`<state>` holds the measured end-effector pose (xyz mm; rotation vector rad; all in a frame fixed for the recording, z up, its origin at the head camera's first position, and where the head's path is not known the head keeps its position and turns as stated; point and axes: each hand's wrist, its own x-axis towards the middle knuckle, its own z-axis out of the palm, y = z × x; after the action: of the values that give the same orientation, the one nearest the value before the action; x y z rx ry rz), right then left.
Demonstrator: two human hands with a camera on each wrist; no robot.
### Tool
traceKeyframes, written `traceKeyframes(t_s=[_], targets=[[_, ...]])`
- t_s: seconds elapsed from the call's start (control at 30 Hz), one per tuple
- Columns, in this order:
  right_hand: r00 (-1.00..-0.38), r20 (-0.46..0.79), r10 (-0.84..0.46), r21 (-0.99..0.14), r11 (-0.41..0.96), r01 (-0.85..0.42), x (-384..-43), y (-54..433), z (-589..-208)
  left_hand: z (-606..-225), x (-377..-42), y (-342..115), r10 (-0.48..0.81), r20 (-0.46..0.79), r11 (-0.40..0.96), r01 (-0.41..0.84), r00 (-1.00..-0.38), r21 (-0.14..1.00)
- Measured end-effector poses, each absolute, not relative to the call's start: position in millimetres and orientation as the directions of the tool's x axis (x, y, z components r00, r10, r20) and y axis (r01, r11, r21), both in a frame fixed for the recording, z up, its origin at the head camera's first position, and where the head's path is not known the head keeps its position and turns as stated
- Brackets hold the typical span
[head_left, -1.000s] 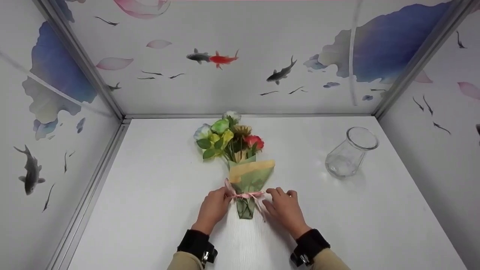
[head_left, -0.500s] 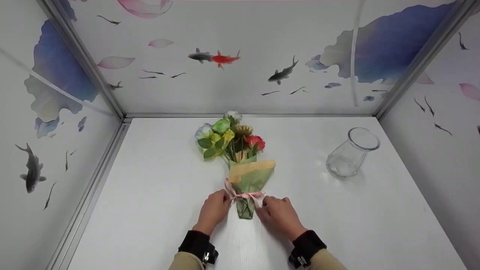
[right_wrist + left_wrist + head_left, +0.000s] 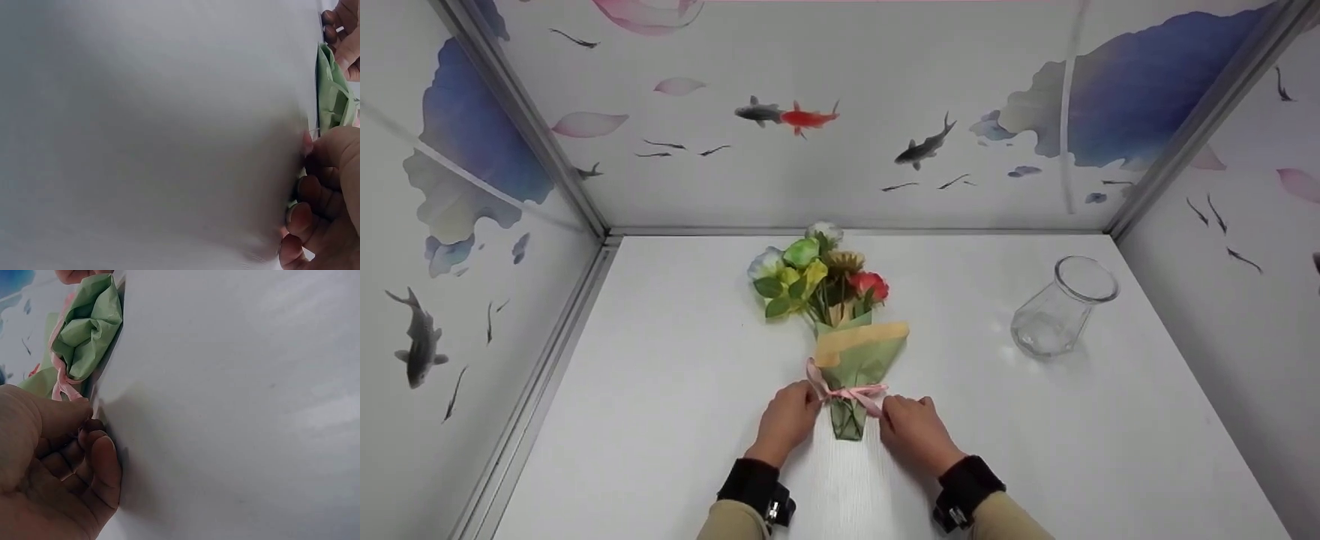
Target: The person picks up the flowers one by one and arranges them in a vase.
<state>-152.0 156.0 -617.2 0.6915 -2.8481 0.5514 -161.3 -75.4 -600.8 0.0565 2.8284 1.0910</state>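
Observation:
A bouquet of mixed flowers point(image 3: 804, 274) lies on the white table, wrapped in green and tan paper point(image 3: 861, 364). Around its narrow lower part runs a pink ribbon point(image 3: 851, 392). My left hand point(image 3: 784, 421) pinches the ribbon at the left side; in the left wrist view the ribbon strand point(image 3: 66, 387) runs to my thumb and finger. On the other side, my right hand point(image 3: 919, 433) pinches the right tail, whose pink tip point(image 3: 307, 143) sticks out at the thumb in the right wrist view. The folded paper bottom point(image 3: 90, 334) sits between both hands.
To the right on the table stands a clear glass vase point(image 3: 1051, 319). White panels printed with fish and petals enclose the back and both sides, joined by grey metal frame strips point(image 3: 855, 232).
My right hand, its fingers spread beside the ribbon earlier, has moved left and down and now pinches the right tail. The left hand stays at its side of the ribbon.

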Motion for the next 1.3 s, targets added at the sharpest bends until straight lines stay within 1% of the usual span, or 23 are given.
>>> traceKeyframes(t_s=[0.13, 0.27, 0.4, 0.7, 0.97, 1.07, 1.2, 1.3], targets=[[-0.88, 0.267, -0.394, -0.328, 0.821, -0.467, -152.2, 156.8, -617.6, -601.6, -161.5, -76.7, 0.078, -0.074, 0.744, 0.009, -0.994, 0.668], [-0.876, 0.299, -0.379, -0.314, 0.827, -0.465, -151.4, 157.2, -617.7, -602.5, -161.8, -77.6, 0.077, -0.072, 0.741, 0.009, -0.994, 0.671], [-0.895, 0.281, -0.348, -0.313, 0.848, -0.428, -151.4, 156.3, -617.2, -602.3, -163.2, -78.1, 0.065, -0.094, 0.733, -0.017, -0.993, 0.681], [-0.929, 0.211, -0.303, -0.298, 0.886, -0.356, -155.3, 157.7, -616.5, -602.8, -164.7, -81.6, 0.006, -0.092, 0.74, -0.057, -0.996, 0.67], [-0.932, 0.238, -0.273, -0.277, 0.901, -0.334, -156.9, 162.5, -617.8, -603.8, -168.8, -85.5, -0.058, -0.118, 0.708, -0.124, -0.991, 0.695], [-0.933, 0.238, -0.269, -0.277, 0.902, -0.33, -157.2, 163.0, -618.3, -604.8, -168.8, -87.2, -0.067, -0.134, 0.665, -0.144, -0.989, 0.733], [-0.938, 0.232, -0.259, -0.279, 0.906, -0.319, -157.7, 162.3, -619.0, -604.5, -167.8, -90.1, -0.08, -0.196, 0.542, -0.208, -0.977, 0.814], [-0.936, 0.238, -0.258, -0.286, 0.903, -0.322, -158.0, 161.7, -620.3, -603.9, -167.1, -92.2, -0.079, -0.229, 0.471, -0.239, -0.97, 0.849]])
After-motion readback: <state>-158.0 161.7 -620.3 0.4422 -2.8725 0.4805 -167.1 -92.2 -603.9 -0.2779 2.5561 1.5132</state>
